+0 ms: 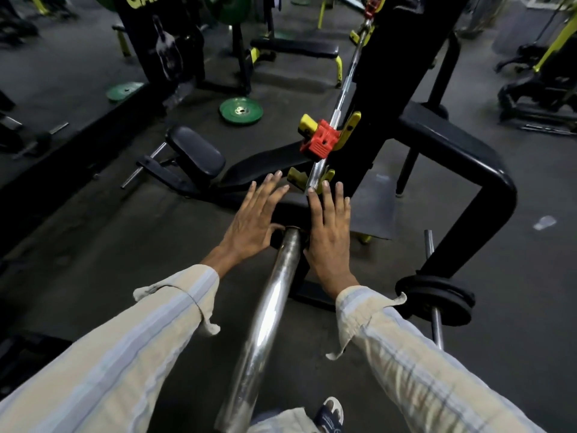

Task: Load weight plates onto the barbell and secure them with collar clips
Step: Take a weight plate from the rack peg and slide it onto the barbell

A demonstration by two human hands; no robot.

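Barbell sleeve point(265, 323), chromed steel, running from 6 o'clock up to frame centre; surface bright but scuffed, with dull patches near the lower end; the shaft beyond continues toward 1 o'clock, resting in yellow rack hooks point(351, 126); a second bar seems to pass through there, and which bar carries what cannot be told for certain.

Black weight plate point(287, 214), seated at the sleeve's far end, mostly hidden behind the hands; dark, matte, edges hard to separate from the floor.

Left hand point(256, 214), at 11 o'clock of the sleeve tip, palm flat on the plate face, fingers spread and straight, grasping nothing; right hand point(329, 226), at 1 o'clock of the tip, likewise flat and unclenched; probable purpose: pressing the plate evenly inward on both sides of the bar so it slides square and seats fully.

Red collar clip point(318, 140), ribbed plastic, clamped on a bar at 12 o'clock above the hands, apart from them; not yet fitted outside this plate.

Green plate point(241, 110), flat on the floor at 11 o'clock, well apart; black plates point(437, 292) on a short bar at 3 o'clock.
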